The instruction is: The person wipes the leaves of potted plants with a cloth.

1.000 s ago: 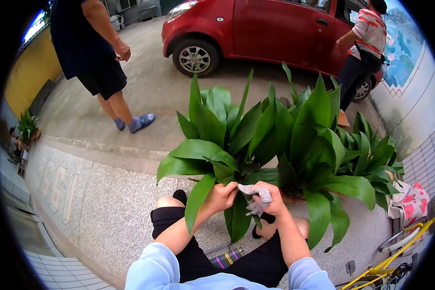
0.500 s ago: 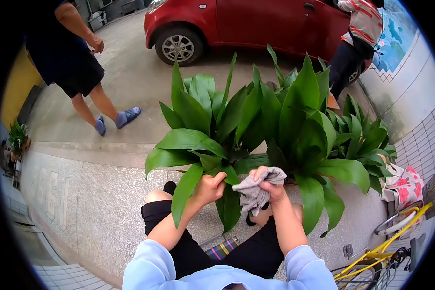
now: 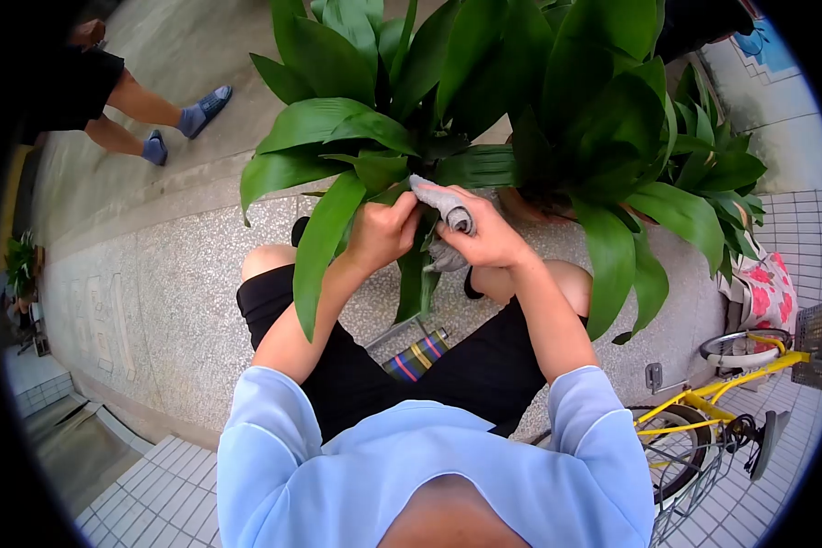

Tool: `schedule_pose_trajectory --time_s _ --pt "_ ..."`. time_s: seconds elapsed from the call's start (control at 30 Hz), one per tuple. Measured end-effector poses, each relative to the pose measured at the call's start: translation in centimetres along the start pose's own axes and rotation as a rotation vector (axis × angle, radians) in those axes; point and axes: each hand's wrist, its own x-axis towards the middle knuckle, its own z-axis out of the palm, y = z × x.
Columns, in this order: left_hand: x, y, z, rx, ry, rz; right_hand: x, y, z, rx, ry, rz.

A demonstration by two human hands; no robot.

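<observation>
My right hand [image 3: 484,230] is closed round a crumpled grey cloth [image 3: 447,256], whose upper end reaches toward my other hand at the base of the leaves. Close beside it, my left hand [image 3: 384,230] is closed in a pinch among the leaves; what its fingertips hold is too small to make out. A broad green leaf [image 3: 329,247] hangs over my left wrist. The leafy plant [image 3: 365,128] stands right in front of both hands, and another leafy plant [image 3: 603,110] is to its right.
A person's legs [image 3: 146,110] in socks and slippers are at the upper left. A yellow bicycle [image 3: 703,393] and a floral bag [image 3: 765,292] are at the right. Under me is a stool with a plaid seat [image 3: 416,356]. Part of a dark-clothed figure shows at the upper right.
The view has tilted down, and the red car has left it. My right hand has brought the cloth back to the leaf bases, beside my left hand.
</observation>
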Motion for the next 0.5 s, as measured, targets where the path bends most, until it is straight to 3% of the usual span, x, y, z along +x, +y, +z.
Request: schedule_pose_trajectory --time_s 0.13,0.17,0.23,0.4,0.5 --pt "-0.3 -0.2 0.2 0.01 0.03 -0.106 0.5 1.0 -0.4 0.267 0.051 0.016" --pt "-0.4 -0.2 0.2 -0.011 0.032 -0.112 0.3 0.9 -1.0 0.28 -0.025 0.128" --pt "-0.2 -0.5 0.0 -0.053 0.038 -0.119 -0.4 0.3 -1.2 0.406 -0.059 0.142" --pt "0.0 0.0 -0.3 -0.026 0.031 -0.066 -2.2 0.5 -2.3 0.631 -0.227 0.057" --pt "-0.2 0.4 -0.4 -0.02 0.0 -0.078 -2.5 -0.2 -3.7 0.852 0.044 0.084"
